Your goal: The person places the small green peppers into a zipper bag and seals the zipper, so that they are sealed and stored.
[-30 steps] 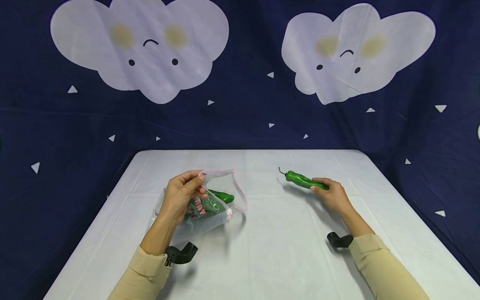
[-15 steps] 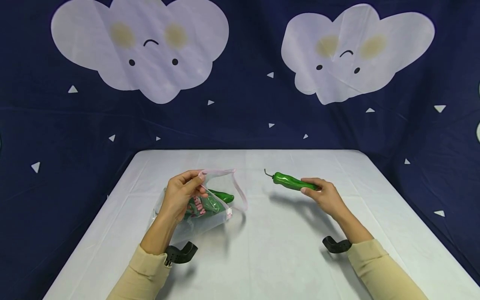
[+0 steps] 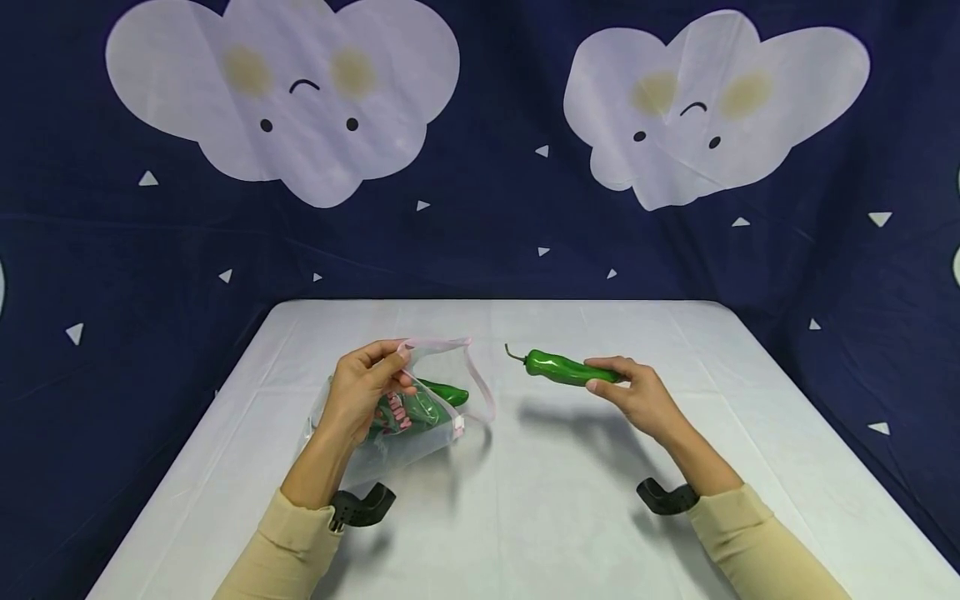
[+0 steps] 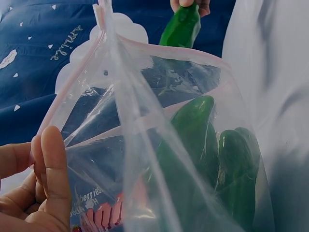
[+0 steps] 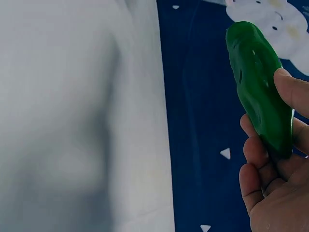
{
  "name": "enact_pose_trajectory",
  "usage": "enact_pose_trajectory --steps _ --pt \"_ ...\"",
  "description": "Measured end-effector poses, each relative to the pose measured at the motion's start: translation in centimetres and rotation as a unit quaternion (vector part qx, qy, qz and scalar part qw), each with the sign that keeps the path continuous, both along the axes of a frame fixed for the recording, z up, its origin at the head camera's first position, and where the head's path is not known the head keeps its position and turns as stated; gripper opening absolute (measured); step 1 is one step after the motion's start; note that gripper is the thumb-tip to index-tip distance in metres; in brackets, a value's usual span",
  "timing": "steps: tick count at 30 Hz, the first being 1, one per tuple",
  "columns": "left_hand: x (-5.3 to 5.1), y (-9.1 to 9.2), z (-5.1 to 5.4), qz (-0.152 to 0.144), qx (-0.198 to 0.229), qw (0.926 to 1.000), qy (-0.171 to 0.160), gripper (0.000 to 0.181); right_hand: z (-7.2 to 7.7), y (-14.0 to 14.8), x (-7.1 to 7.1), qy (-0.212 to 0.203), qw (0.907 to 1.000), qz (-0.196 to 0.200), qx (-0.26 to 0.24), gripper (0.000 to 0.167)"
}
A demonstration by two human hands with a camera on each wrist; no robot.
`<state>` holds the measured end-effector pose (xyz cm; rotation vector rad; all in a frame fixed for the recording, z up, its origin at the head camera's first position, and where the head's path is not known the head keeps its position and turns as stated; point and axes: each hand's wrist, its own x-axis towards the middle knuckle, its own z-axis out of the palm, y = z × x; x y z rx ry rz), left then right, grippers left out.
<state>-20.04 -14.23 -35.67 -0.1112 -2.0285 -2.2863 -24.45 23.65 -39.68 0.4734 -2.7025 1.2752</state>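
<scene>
My left hand (image 3: 366, 387) pinches the pink rim of a clear zip bag (image 3: 397, 458), and the bag's mouth gapes to the right. Inside it lie green peppers (image 4: 190, 130), at least two in the left wrist view, one with its tip near the mouth. Pink print (image 4: 104, 215) marks the bag's side. To the right of the bag, my right hand (image 3: 637, 396) holds another green pepper (image 3: 558, 367) by its lower end, between thumb and fingers. This pepper is above the table, its thin curved stem pointing left toward the bag, apart from it.
A white cloth covers the table (image 3: 525, 517). Behind it hangs a dark blue curtain (image 3: 480, 250) with clouds and small white triangles. Black wrist cameras (image 3: 363, 506) sit on both forearms, by the beige cuffs.
My right hand has carried its pepper leftward, closer to the mouth of the bag. The left hand and the bag have stayed in place.
</scene>
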Motion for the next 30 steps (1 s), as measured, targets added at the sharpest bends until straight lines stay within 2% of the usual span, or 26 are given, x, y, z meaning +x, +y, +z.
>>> enact_pose_trajectory --steps 9,14,30 --pt "0.0 0.0 0.0 -0.001 -0.001 1.0 0.003 0.034 0.7 -1.5 0.9 0.017 0.9991 0.033 -0.022 0.037" --pt "0.0 0.0 0.0 0.0 -0.004 1.0 0.005 0.034 1.1 -2.5 1.3 0.007 0.9985 0.049 -0.025 0.036" --pt "0.1 0.0 -0.1 0.002 0.002 1.0 0.004 0.034 0.8 -5.4 1.6 0.003 0.9959 0.087 -0.025 0.036"
